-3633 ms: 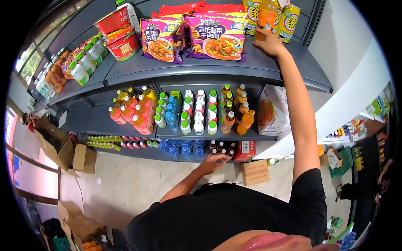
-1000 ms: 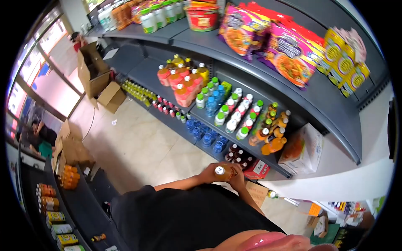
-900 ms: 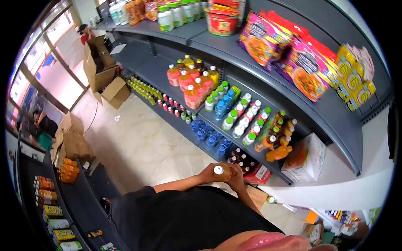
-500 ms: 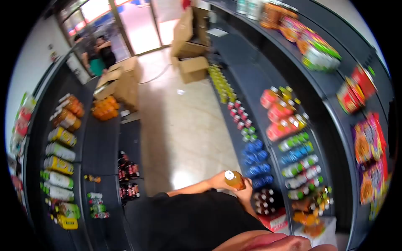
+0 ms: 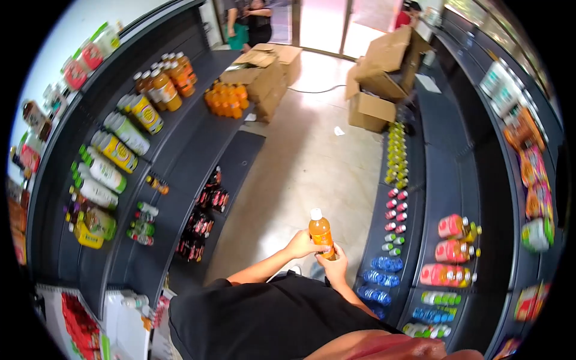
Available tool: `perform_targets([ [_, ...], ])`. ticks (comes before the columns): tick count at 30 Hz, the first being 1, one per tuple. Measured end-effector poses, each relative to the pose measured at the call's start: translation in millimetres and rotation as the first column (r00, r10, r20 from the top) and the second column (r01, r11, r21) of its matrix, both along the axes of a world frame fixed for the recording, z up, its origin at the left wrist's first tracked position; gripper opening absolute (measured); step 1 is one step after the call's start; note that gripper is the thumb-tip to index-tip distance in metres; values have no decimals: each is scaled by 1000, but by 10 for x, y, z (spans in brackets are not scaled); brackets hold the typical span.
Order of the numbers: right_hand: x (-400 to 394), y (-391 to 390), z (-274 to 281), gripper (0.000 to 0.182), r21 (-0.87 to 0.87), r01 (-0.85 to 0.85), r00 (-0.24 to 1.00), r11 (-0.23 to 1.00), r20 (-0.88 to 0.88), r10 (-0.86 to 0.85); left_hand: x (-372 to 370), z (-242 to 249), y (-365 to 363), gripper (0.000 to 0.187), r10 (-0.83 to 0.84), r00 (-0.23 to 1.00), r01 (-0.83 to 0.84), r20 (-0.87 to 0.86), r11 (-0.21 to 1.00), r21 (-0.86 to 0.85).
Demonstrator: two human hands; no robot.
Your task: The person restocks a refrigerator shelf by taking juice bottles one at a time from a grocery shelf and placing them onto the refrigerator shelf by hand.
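Note:
An orange drink bottle [image 5: 320, 228] with a white cap stands nearly upright in front of my body, over the aisle floor. My left hand [image 5: 302, 244] is closed around its side, thumb across the label. From the right and lower down, my right hand [image 5: 334, 264] grips the bottle near its base. The lower end of the bottle is partly hidden by the fingers.
Shelves with drinks line both sides, including orange bottles [image 5: 225, 101] at left and blue bottles [image 5: 384, 278] at right. Cardboard boxes [image 5: 370, 111] and a cable [image 5: 318, 91] lie ahead near the doors. People [image 5: 259, 24] stand at the far left.
My view has swung toward the left shelves. The bottle, tilted toward the camera before, now shows its side and label. Both hands keep hold of it.

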State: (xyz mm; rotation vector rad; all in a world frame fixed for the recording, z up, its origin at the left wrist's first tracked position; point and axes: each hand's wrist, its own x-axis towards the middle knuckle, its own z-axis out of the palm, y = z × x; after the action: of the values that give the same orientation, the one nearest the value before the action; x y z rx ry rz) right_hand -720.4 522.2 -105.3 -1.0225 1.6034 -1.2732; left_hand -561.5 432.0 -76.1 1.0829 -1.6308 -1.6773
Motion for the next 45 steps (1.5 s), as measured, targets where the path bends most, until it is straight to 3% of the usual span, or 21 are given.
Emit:
perform_targets([
  [2, -6, -272, -52, 66, 19, -112, 991, 994, -73, 113, 78, -30, -154, 51, 58, 998, -57, 25, 998, -29],
  [5, -29, -773, -110, 63, 115, -240, 969, 964, -36, 246, 147, 83, -481, 54, 99, 983, -90, 154, 994, -65],
  [8, -111, -1452, -198, 61, 79, -364, 930, 928, 93, 357, 140, -106, -968, 56, 186, 967, -168, 173, 979, -118],
  [10, -196, -1962, -209, 64, 20, -414, 910, 910, 40, 413, 131, -143, -1411, 58, 180, 963, -155, 200, 979, -134],
  [13, -232, -2697, 5, 66, 9, -474, 881, 881, 22, 473, 157, 103, -1972, 59, 263, 931, -203, 252, 949, -241],
  [16, -224, -3275, 248, 68, 4, -518, 854, 855, -49, 518, 186, 542, -2455, 66, 230, 916, -172, 329, 966, -195],
  [19, -92, -3881, 172, 66, -92, -590, 805, 802, -138, 577, 260, 608, -2772, 63, 395, 868, -288, 300, 893, -345],
  [26, 654, -5060, 233, 53, -73, -792, 571, 606, 266, 777, 815, 392, -3214, 72, 672, 739, -642, -48, 680, -353],
  [30, 1322, -5673, 244, 43, -117, -828, 494, 548, 309, 813, 1282, 288, -3613, 73, 754, 652, -727, -74, 596, -341],
  [35, 2104, -6383, 340, 55, -139, -848, 475, 511, 225, 851, 1964, 350, -4277, 65, 820, 549, -788, -164, 443, -427],
  [38, 2522, -6816, 453, 57, -225, -852, 453, 473, 136, 881, 2342, 448, -4688, 64, 854, 500, -750, -141, 346, -564],
  [42, 3120, -7246, 839, 56, -325, -809, 512, 490, 23, 859, 2749, 697, -5133, 66, 897, 435, -734, -77, 304, -607],
  [45, 3638, -7655, 1050, 52, -403, -800, 533, 444, -141, 834, 3042, 894, -5480, 70, 946, 305, -699, -113, 141, -701],
])
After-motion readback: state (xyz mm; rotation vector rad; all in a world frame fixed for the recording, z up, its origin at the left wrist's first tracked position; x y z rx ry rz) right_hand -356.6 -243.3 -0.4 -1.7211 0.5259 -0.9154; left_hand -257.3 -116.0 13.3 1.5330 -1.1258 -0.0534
